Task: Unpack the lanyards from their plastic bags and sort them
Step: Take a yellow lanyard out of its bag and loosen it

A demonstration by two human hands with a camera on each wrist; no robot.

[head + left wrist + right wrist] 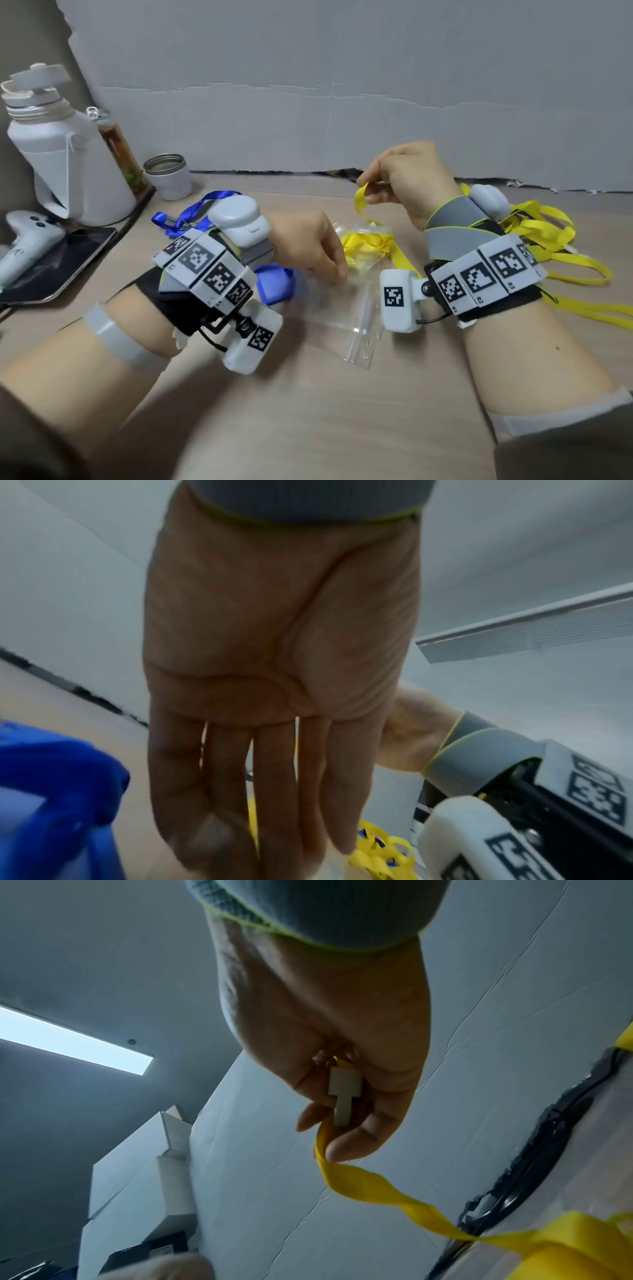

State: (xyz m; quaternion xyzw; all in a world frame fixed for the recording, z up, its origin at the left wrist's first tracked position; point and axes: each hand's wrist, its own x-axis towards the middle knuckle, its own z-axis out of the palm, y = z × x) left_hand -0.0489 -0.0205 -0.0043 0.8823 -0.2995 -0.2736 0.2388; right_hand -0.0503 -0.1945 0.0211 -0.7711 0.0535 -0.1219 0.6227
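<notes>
A yellow lanyard bundle lies half inside a clear plastic bag at the middle of the table. My left hand presses down on the bag's left side with straight fingers. My right hand is raised above the bag and pinches the end of the yellow strap, which trails down to the bundle. In the right wrist view a white clip sits in the palm beside the strap. A blue lanyard in its bag lies under my left wrist.
Loose yellow lanyards are piled at the right, and a loose blue lanyard lies at the back left. Empty clear bags lie near the front. A white bottle, steel cup, tablet and controller crowd the left edge.
</notes>
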